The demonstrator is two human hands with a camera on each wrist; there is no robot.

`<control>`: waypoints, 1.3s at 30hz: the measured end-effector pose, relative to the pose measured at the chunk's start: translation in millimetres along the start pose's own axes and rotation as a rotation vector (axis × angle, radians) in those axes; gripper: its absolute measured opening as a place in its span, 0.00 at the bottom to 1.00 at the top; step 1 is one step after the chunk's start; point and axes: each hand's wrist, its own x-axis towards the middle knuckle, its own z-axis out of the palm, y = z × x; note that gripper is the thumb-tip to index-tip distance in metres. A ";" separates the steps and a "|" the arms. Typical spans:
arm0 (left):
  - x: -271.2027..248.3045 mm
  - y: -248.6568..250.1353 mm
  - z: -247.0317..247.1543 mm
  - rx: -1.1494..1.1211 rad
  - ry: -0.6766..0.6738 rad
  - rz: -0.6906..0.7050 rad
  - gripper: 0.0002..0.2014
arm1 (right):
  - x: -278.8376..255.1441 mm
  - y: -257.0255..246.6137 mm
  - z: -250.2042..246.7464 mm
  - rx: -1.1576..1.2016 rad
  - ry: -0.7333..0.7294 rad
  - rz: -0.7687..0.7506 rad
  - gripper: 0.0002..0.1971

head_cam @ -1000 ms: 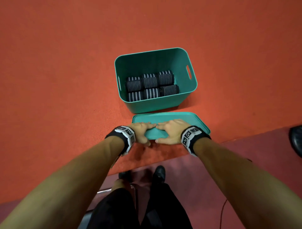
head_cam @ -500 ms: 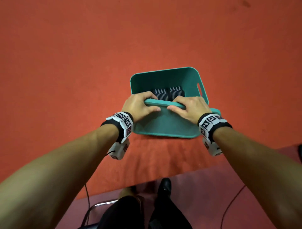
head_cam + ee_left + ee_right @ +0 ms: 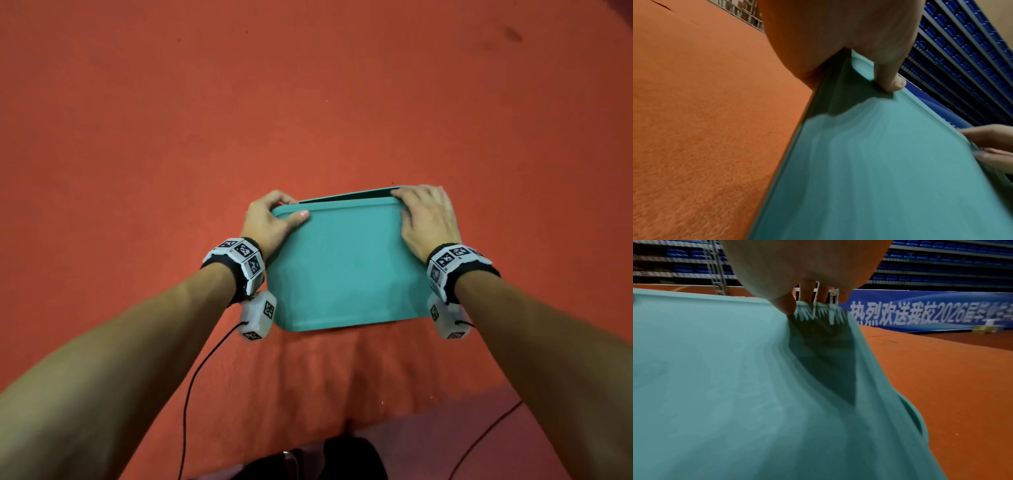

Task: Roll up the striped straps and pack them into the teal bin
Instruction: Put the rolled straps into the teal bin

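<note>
Orange floor (image 3: 137, 137) lies wide around. At frame centre, my left hand (image 3: 270, 222) grips the lid's (image 3: 342, 260) far left corner; the lid covers the teal bin (image 3: 346, 195); my right hand (image 3: 426, 219) curls over its right corner.

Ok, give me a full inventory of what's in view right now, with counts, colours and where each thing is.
teal lid: one, teal, lying over the bin, held at its far corners.
teal bin: one, teal, under the lid; only a strip of its far rim shows. Contents are hidden.
carpet: one, orange-red, under the bin.
banner: one, blue with white lettering, standing at the carpet's far edge.
seats: many, blue, in rows behind.
cables: two, dark, trailing toward the person.
shoe: one, black, at the lower edge.
wrist bands: two, white and black marker patterns, one per wrist.
left hand: grips the lid's far left corner, thumb on top.
right hand: grips the lid's far right corner.
</note>
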 end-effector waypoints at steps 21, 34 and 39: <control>53.9 -47.2 39.8 0.071 0.231 -0.171 0.14 | 76.4 41.1 37.0 0.323 -0.179 0.237 0.13; 70.1 -50.4 46.0 0.052 0.218 -0.285 0.11 | 74.1 51.1 41.0 0.355 -0.199 0.266 0.13; 69.3 -51.1 47.8 0.066 0.188 -0.296 0.13 | 79.0 59.7 37.3 0.377 -0.310 0.300 0.13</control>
